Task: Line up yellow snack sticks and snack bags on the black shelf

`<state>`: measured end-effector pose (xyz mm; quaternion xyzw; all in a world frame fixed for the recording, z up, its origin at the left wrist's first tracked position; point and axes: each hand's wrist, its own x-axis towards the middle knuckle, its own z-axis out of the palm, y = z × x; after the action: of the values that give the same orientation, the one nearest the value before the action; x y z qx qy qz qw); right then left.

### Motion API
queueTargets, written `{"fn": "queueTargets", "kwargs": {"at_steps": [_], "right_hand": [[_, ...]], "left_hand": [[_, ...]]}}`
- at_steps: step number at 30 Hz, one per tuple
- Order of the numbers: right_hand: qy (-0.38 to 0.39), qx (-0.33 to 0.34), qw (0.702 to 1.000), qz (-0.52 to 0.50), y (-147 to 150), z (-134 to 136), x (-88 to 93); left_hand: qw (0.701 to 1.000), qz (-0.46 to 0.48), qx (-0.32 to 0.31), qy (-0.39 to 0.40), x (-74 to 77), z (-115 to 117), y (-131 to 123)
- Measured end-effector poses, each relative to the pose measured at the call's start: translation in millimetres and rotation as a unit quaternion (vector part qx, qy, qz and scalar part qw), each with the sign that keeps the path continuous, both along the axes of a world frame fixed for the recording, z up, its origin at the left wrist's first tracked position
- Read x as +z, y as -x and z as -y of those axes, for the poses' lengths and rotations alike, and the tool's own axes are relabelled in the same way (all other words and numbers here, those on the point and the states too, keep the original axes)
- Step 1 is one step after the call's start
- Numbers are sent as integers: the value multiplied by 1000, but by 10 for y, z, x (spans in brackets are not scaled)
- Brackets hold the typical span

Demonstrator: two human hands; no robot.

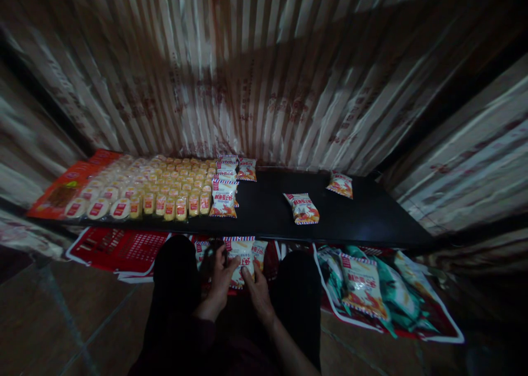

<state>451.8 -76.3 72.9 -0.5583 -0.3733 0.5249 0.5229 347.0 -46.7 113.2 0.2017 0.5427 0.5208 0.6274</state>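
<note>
Between my knees, my left hand [221, 281] and my right hand [259, 292] grip a white and orange snack bag [240, 250] from its two sides. Thumbs lie on its front, and the other fingers are partly hidden behind it. More bags of the same kind lie behind and beside it, partly covered by my hands. Just beyond, on the black shelf [264, 211], an upright snack bag [224, 199] stands at the right end of the rows of small yellow packs [177, 186]. Two other loose bags, a nearer bag [303, 208] and a farther bag [340, 184], lie farther right.
Round white packs [99, 208] and an orange package [70, 183] fill the shelf's left end. A red basket [119, 249] sits below left. Below right, another red basket [443, 326] holds green bags and a snack bag [363, 285]. Striped sheeting [247, 90] hangs behind.
</note>
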Motion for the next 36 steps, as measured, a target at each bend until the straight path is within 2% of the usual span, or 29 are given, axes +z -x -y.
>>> {"fn": "queueTargets", "kwargs": {"at_steps": [8,13,21,29,36], "right_hand": [[7,-28,1000,-8,-65,-17,0],[-2,-31,1000,3,-98,-72,79],[-46,-34,998,30,-212,-220,275],[-50,-55,995,67,-332,-488,465],[-45,-78,991,95,-432,-817,564]], "left_hand": [[998,-60,-18,17,50,-92,-96],[995,-86,-40,-14,60,-171,-143],[993,-102,-44,-39,177,-401,-281],[993,-102,-57,-34,265,-752,-430],[994,-85,-22,-63,390,-929,-510]]}}
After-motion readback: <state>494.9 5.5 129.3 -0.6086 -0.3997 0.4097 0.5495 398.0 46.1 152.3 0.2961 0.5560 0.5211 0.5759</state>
